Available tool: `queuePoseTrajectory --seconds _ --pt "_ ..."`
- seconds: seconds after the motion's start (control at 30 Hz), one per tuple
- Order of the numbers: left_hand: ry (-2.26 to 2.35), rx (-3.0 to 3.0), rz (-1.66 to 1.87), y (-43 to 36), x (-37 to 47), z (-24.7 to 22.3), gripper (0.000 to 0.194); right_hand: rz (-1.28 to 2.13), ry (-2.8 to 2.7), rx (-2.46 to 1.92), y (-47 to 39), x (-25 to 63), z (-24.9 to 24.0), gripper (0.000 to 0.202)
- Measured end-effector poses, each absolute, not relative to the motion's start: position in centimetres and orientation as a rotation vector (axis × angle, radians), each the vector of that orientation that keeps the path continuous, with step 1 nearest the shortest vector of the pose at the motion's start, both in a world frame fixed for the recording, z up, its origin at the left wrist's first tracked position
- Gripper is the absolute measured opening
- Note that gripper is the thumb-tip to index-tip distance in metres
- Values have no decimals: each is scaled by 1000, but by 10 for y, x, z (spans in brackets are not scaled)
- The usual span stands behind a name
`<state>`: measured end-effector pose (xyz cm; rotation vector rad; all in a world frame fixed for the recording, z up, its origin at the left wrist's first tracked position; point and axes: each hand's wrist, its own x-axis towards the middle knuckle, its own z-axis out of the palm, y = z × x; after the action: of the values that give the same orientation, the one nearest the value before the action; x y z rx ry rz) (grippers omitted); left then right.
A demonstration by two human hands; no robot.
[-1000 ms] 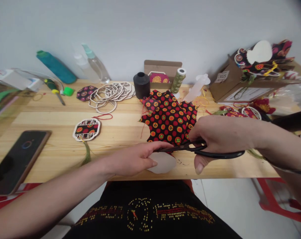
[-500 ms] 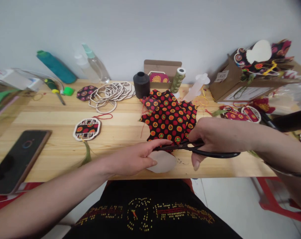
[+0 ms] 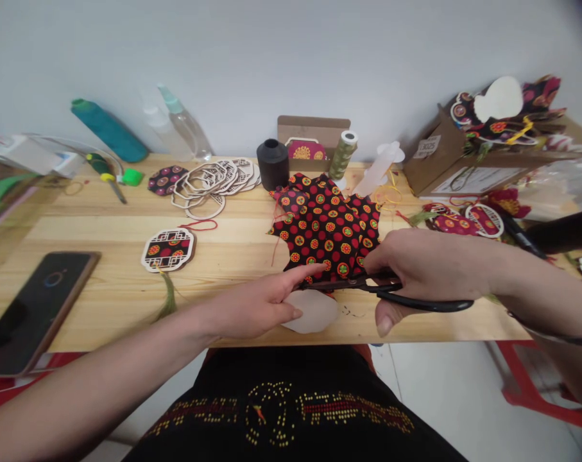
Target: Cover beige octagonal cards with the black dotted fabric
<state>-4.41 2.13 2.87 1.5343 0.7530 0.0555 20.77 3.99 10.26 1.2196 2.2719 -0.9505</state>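
Observation:
Black scissors (image 3: 423, 301) are gripped in my right hand (image 3: 410, 269), their blades pointing left along the near edge of the black patterned fabric (image 3: 332, 224). A pale rounded piece (image 3: 312, 312) lies just below the blades, near the table's front edge. My left hand (image 3: 266, 301) has its thumb on this pale piece and its index finger stretched over the fabric, close to the blade tips. What lies between the thumb and the other fingers is partly hidden. Small dark scraps (image 3: 352, 312) sit right of the pale piece.
A framed ornament with a tassel (image 3: 169, 249) and a phone (image 3: 31, 308) lie to the left. Behind are pale frames (image 3: 208, 183), a black spool (image 3: 273, 163), a green spool (image 3: 343, 155) and a clear bottle (image 3: 187, 128). A cardboard box (image 3: 493, 160) stands at the right.
My right hand and the scissors have shifted slightly right, and the handles look wider apart. My left index finger is raised a little. The pale piece has moved slightly left.

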Motion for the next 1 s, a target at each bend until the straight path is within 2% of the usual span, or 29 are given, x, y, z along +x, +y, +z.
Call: queuePoseTrajectory --seconds 1.0 --pt "758 1589 26 20 -47 31 72 -919 2240 1200 43 203 107 58"
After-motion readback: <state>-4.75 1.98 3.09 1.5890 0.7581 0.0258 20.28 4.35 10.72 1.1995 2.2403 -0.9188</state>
